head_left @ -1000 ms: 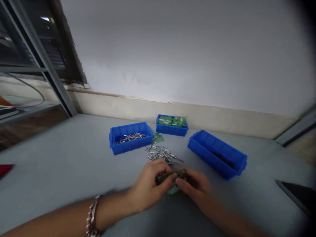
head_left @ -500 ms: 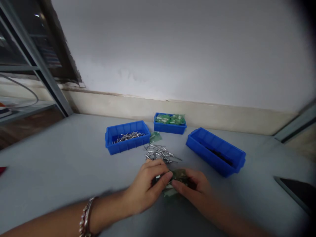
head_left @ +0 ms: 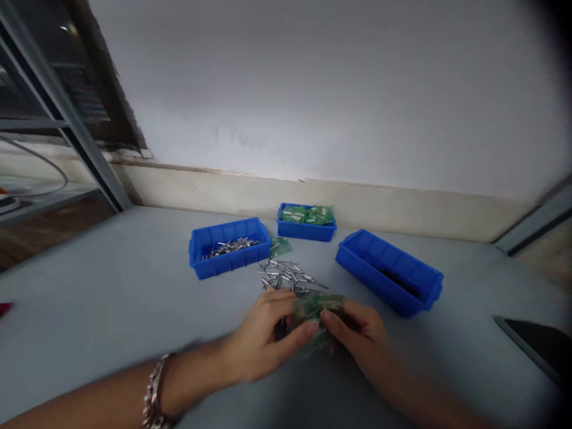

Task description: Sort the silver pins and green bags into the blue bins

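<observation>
A green plastic bag point(head_left: 318, 307) is held between my two hands, just in front of a pile of silver metal pins point(head_left: 288, 274) on the grey table. My left hand point(head_left: 268, 336), with a bracelet at the wrist, is closed on the bag's left side. On the bag's right side, my right hand point(head_left: 360, 330) pinches it with thumb and fingers. The bag is blurred, and its contents are hard to make out. Another green bag point(head_left: 280, 246) lies flat behind the pile.
Three blue bins stand behind my hands: the left bin point(head_left: 230, 262) holds metal pins, the middle bin point(head_left: 306, 230) green bags, the right bin point(head_left: 379, 286) dark small parts. A dark flat object point(head_left: 536, 348) lies at the right edge.
The green bag now shows spread wider and higher between my hands. My right hand has shifted slightly right, and its thumb is a little apart from my left thumb.
</observation>
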Demonstrator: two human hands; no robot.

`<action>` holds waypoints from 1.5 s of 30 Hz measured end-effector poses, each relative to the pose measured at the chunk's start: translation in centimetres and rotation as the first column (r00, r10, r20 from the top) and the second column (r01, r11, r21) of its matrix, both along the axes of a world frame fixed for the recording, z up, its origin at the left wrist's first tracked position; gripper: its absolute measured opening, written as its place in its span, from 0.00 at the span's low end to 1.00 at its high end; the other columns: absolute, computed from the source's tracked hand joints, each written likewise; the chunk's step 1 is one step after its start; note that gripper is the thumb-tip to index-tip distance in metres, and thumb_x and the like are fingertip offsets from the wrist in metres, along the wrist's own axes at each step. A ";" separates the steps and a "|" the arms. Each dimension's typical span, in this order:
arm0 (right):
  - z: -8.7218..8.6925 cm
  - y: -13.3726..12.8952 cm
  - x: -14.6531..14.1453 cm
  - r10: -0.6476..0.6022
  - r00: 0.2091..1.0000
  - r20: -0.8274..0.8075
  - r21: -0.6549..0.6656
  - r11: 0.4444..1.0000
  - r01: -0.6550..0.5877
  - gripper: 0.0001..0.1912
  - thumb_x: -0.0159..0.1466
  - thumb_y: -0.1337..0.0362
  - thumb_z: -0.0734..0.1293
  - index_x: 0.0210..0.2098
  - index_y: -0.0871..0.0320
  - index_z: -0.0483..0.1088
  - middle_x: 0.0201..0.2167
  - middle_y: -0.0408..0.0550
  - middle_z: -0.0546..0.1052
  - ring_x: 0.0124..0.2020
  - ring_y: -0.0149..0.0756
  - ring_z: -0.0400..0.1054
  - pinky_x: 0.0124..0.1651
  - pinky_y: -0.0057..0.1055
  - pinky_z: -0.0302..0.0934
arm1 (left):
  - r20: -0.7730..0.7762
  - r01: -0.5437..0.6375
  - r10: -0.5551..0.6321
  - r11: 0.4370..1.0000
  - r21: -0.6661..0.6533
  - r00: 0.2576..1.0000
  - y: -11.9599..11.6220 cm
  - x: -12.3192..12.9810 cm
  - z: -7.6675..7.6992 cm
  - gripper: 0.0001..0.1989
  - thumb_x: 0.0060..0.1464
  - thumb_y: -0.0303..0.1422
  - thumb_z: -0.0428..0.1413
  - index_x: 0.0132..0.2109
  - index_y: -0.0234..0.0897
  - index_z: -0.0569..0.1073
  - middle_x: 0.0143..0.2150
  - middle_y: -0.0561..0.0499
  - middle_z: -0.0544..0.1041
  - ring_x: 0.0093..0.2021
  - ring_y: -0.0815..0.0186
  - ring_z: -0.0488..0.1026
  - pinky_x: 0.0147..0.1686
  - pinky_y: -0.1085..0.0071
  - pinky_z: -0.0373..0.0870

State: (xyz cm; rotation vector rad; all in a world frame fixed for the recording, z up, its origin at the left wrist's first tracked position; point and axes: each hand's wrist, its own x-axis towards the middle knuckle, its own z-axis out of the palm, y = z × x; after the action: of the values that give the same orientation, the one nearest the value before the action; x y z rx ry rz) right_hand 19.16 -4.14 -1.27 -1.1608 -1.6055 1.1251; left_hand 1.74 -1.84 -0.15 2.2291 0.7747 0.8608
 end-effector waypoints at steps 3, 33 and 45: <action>-0.1 -0.1 0.1 0.010 1.000 -0.029 -0.030 0.999 -0.011 0.15 0.58 0.52 0.61 0.23 0.56 0.68 0.19 0.41 0.65 0.20 0.29 0.57 0.21 0.26 0.53 | -0.022 -0.004 0.005 1.000 0.027 1.000 0.0 0.0 -0.1 0.13 0.58 0.34 0.46 0.28 0.34 0.67 0.26 0.51 0.67 0.29 0.68 0.63 0.32 0.70 0.59; 0.7 -0.8 1.1 -0.215 0.956 0.199 0.512 0.854 0.085 0.10 0.61 0.65 0.60 0.40 0.52 0.70 0.35 0.46 0.75 0.35 0.36 0.68 0.36 0.31 0.64 | 0.155 -0.012 0.070 0.937 -0.349 0.985 0.3 0.0 0.0 0.26 0.59 0.42 0.39 0.20 0.33 0.65 0.16 0.53 0.62 0.20 0.72 0.59 0.22 0.75 0.54; -0.2 -0.7 1.1 -0.216 0.920 0.326 0.657 0.752 -0.057 0.18 0.61 0.70 0.56 0.48 0.50 0.66 0.37 0.48 0.70 0.35 0.34 0.66 0.32 0.29 0.62 | 0.322 0.151 0.072 0.774 -0.615 0.944 0.6 0.1 -0.2 0.20 0.52 0.43 0.52 0.21 0.32 0.68 0.14 0.57 0.59 0.15 0.76 0.53 0.17 0.77 0.48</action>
State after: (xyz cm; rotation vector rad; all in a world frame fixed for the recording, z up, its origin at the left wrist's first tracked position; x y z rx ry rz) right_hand 20.22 -4.88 -1.48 -0.9753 -1.9978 0.1951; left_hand 1.84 -1.23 -0.35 1.4464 0.7155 0.7738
